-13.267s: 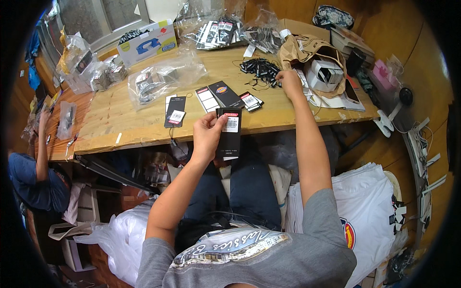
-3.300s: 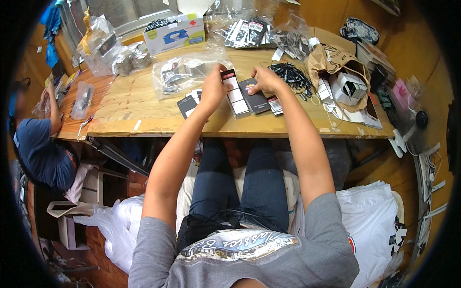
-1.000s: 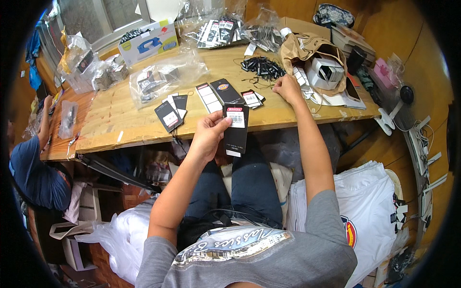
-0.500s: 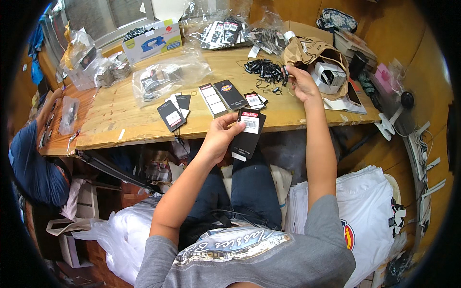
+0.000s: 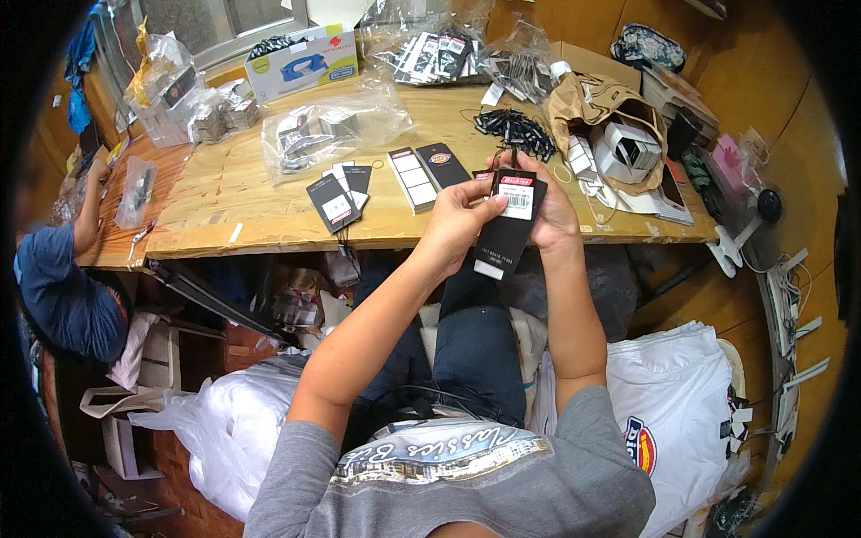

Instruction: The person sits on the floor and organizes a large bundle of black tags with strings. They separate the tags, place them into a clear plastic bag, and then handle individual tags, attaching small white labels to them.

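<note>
My left hand (image 5: 456, 226) pinches a few layered hang tags (image 5: 499, 240), a black one with a white barcode sticker on top, above the table's front edge. Closed against their top end is my right hand (image 5: 554, 213), with a black tag string (image 5: 514, 159) rising at its fingertips; the tags partly hide these fingers. Just beyond lies a heap of black tag strings (image 5: 517, 131). Left of my hands, a stack of white-panelled labels (image 5: 411, 181) sits beside a stack of black tags (image 5: 443, 164). Farther left, several strung tags (image 5: 337, 197) are fanned out.
A clear plastic bag (image 5: 372, 117) holds more tags. Behind stand a printed carton (image 5: 303, 73) and bagged tags (image 5: 435, 56). A brown paper bag (image 5: 574, 103) with label stacks is at right. Another person (image 5: 70, 291) works at left. White shirts (image 5: 673, 394) are piled low right.
My right hand has come from the string heap toward me and left, bringing a black string to the tags. My left hand has moved the tags rightward and slightly up to meet it.
</note>
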Demonstrator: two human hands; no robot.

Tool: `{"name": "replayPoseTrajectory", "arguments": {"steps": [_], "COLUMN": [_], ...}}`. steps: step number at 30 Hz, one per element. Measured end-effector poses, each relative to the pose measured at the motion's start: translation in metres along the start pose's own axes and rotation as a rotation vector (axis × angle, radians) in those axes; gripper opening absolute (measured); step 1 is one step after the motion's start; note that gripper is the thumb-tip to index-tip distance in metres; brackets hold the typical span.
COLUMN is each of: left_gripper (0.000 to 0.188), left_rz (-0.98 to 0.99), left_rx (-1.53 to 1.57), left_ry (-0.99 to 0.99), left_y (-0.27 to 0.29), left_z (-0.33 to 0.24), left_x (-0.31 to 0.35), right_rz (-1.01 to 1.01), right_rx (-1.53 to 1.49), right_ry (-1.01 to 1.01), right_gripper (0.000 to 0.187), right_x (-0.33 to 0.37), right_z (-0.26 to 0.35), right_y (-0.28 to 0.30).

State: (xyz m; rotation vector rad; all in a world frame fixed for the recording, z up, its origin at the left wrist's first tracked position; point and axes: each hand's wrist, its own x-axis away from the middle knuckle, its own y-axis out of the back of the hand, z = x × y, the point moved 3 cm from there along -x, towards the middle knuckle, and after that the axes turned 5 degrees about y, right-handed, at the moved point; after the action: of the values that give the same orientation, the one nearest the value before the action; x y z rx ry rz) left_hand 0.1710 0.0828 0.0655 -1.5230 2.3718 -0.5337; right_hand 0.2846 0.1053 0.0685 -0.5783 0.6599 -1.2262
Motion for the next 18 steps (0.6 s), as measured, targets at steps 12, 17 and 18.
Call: {"name": "replayPoseTrajectory", "arguments": {"steps": [12, 17, 18], "left_gripper": [0.019, 0.022, 0.023], "left_rz": [0.065, 0.203, 0.207], "left_rx": [0.065, 0.117, 0.117], "left_ry": [0.216, 0.348, 0.354], "left_y": [0.028, 0.039, 0.041], "left_z": [0.008, -0.013, -0.014], "left_x": [0.04, 0.062, 0.065], "right_rz": [0.26, 0.446, 0.465], "right_rx": [0.381, 0.349, 0.32], "right_ry": [0.058, -0.117, -0.157], "right_gripper": [0.031, 0.048, 0.049], "right_x": [0.017, 0.046, 0.049], "right_z": [-0.001, -0.029, -0.034], "right_y": [-0.005, -0.024, -0.022]}}
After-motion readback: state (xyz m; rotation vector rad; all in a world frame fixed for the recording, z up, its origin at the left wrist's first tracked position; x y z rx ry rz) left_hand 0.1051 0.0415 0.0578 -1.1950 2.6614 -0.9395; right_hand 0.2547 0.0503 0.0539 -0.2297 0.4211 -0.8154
